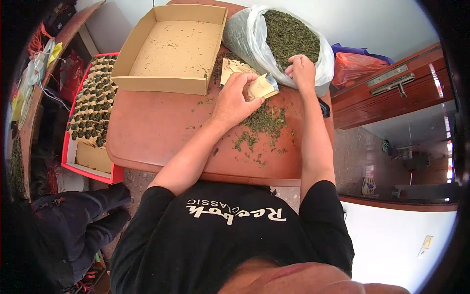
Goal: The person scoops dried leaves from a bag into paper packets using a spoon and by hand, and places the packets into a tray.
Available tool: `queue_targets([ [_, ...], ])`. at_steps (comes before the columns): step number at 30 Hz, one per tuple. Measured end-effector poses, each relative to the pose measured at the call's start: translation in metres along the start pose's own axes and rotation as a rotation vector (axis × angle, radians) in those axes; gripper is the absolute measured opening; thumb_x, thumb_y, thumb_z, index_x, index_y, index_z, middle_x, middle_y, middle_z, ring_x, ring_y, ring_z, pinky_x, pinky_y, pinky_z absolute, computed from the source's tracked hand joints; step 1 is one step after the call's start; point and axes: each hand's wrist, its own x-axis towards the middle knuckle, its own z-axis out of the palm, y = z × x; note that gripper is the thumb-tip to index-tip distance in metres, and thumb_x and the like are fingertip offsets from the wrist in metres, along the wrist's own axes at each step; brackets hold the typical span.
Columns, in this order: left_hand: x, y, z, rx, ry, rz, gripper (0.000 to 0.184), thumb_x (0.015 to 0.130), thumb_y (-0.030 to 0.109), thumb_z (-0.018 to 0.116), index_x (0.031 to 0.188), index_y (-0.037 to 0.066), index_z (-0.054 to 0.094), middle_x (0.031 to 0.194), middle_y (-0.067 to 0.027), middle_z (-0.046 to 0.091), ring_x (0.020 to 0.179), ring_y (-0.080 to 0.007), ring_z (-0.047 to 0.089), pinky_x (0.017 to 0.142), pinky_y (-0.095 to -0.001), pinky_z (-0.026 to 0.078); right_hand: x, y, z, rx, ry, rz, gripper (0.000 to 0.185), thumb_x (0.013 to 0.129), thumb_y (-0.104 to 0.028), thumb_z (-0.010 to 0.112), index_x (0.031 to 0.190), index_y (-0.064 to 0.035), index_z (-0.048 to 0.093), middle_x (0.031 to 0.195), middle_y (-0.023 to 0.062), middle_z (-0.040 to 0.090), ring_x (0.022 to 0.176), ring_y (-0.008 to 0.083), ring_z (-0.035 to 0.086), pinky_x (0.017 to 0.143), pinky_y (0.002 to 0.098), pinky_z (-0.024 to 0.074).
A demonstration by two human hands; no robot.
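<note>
My left hand [235,100] is wrapped around a small cream paper pouch [263,86], whose bluish-lined mouth faces right. At the near edge of a large clear plastic bag [252,36] full of dark green dried leaves [289,36], my right hand [302,72] has its fingers curled together against the leaves. Whatever is between those fingers is hidden. More flat cream paper pouches [232,68] lie just beyond my left hand. Loose leaf bits [267,125] are scattered on the reddish-brown table [161,132] beneath both hands.
A shallow cardboard box [171,49] with a few crumbs sits at the table's back left. Lower on the left, a red-rimmed box [116,174] holds rows of filled pouches [93,103]. An orange plastic bag [360,68] and a door handle [394,84] are at right.
</note>
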Motion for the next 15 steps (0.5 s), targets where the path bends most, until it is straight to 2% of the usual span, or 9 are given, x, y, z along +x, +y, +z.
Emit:
queue_targets([
  [4,0.000,0.000,-0.001,-0.004,0.011,-0.020,0.051,0.075,0.015,0.079,0.118,0.002,0.058,0.112,-0.0110,0.058,0.104,-0.0241,0.059,0.093,-0.0356,0.048,0.009,0.008,-0.005,0.263,0.027,0.181,0.027,0.094,-0.018,0.044,0.098,0.0009,0.064,0.068,0.0100,0.068,0.051,0.0114,0.056,0.047,0.0257,0.0429],
  [7,0.000,-0.003,0.001,0.005,0.019,-0.002,0.051,0.074,0.016,0.080,0.118,0.002,0.058,0.112,-0.0108,0.058,0.103,-0.0236,0.059,0.092,-0.0354,0.048,0.009,0.008,-0.016,0.417,0.045,0.196,0.026,0.094,-0.017,0.046,0.100,0.0008,0.063,0.070,0.0103,0.067,0.050,0.0102,0.052,0.044,0.0234,0.0391],
  [15,0.001,-0.007,0.002,0.009,0.033,0.033,0.053,0.073,0.016,0.081,0.119,0.002,0.058,0.111,-0.0108,0.059,0.101,-0.0230,0.059,0.090,-0.0354,0.049,-0.001,0.001,-0.048,0.665,-0.047,0.188,0.020,0.094,-0.014,0.050,0.099,0.0013,0.062,0.066,0.0085,0.062,0.050,0.0107,0.051,0.042,0.0239,0.0372],
])
